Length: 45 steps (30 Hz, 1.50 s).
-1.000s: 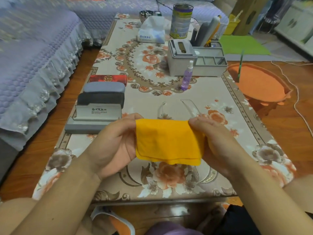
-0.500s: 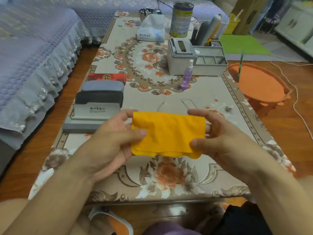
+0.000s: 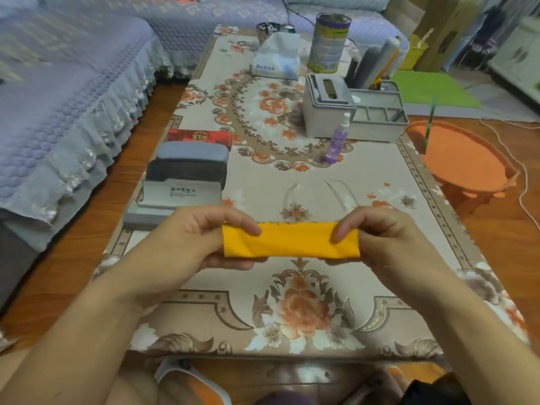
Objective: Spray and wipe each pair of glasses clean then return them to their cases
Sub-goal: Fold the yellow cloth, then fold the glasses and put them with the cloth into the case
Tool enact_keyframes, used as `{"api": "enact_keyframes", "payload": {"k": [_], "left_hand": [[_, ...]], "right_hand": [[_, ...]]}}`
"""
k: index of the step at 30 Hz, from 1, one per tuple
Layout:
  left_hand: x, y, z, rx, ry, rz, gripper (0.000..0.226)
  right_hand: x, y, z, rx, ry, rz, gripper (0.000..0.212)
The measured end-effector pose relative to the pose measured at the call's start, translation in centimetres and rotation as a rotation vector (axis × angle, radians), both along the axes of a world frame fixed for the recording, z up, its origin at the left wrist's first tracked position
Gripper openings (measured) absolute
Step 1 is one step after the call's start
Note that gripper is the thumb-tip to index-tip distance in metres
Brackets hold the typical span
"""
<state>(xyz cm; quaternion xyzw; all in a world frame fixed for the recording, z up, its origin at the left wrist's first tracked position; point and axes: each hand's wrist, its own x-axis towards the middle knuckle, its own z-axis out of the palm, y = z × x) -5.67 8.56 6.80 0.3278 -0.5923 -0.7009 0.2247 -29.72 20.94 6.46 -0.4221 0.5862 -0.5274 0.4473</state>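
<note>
Over the near half of the floral table (image 3: 292, 331), the left hand (image 3: 187, 244) and the right hand (image 3: 380, 238) each pinch one end of an orange cleaning cloth (image 3: 292, 241), folded into a narrow strip and held level between them, thumbs on top. Just beyond the cloth lie clear-framed glasses (image 3: 318, 191) on the table, temples pointing away. To the left an open grey case (image 3: 172, 200) shows printed characters inside its lid, too small to read. Behind it sit a dark case (image 3: 187, 171), a blue-grey case (image 3: 193, 152) and a red box (image 3: 201, 137) with a round gold emblem. A purple spray bottle (image 3: 337, 140) stands farther back, near a grey organiser (image 3: 377, 118).
</note>
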Motion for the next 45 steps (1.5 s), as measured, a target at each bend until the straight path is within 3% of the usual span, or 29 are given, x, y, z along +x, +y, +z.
{"api": "enact_keyframes", "payload": {"k": [2,4,7,9,15,17,21,26,30,33,36,39,42,45], "left_hand": [[1.4,-0.5,-0.1,0.01,-0.09,0.011,0.037],[2.7,-1.0,-0.2,0.054,-0.115,0.041,0.038],[4.4,-1.8,-0.6,0.106,-0.148,0.096,0.022],[5.4,-2.6,-1.7,-0.05,-0.341,0.127,0.011],[7.2,-12.2,-2.8,-0.543,-0.81,0.44,0.028],[7.3,-15.3,-2.7,-0.611,-1.011,0.303,0.026],[6.1,-17.0,-3.7,-0.654,-1.233,-0.082,0.022],[5.0,-17.1,-3.4,-0.729,-1.318,-0.283,0.026],[4.8,-16.3,-2.5,-0.702,-1.408,-0.362,0.025],[3.9,-13.5,-2.5,-0.865,-1.461,-0.291,0.021],[4.0,-11.2,-4.1,-0.936,-1.365,-0.264,0.026],[5.1,-11.2,-4.6,-0.885,-1.326,-0.317,0.015],[5.2,-10.7,-4.3,-0.895,-1.287,-0.265,0.004],[4.1,-9.1,-4.9,-0.884,-1.188,-0.298,0.008]], "right_hand": [[0.3,-0.8,-0.6,0.105,-0.061,0.034,0.051],[1.3,-1.5,-1.0,0.182,-0.148,0.085,0.038],[3.7,-2.6,-2.1,0.222,0.1,0.136,0.019],[5.4,-4.3,-3.1,0.256,0.246,0.143,0.019],[11.1,-16.5,-4.2,0.257,0.516,0.152,0.017],[12.2,-20.6,-5.0,0.326,0.687,0.209,0.015],[12.6,-24.0,-5.4,0.526,1.082,0.417,0.022],[12.8,-23.8,-4.7,0.597,1.183,0.584,0.025],[12.7,-22.4,-5.9,0.437,1.257,0.437,0.026],[12.5,-20.9,-6.5,0.342,1.291,0.39,0.025],[12.7,-19.2,-6.5,0.197,1.268,0.423,0.018],[13.1,-17.5,-6.6,0.143,1.196,0.484,0.017],[12.7,-15.9,-6.9,0.121,1.339,0.495,0.017],[10.9,-14.7,-6.6,0.158,1.389,0.493,0.019]]}}
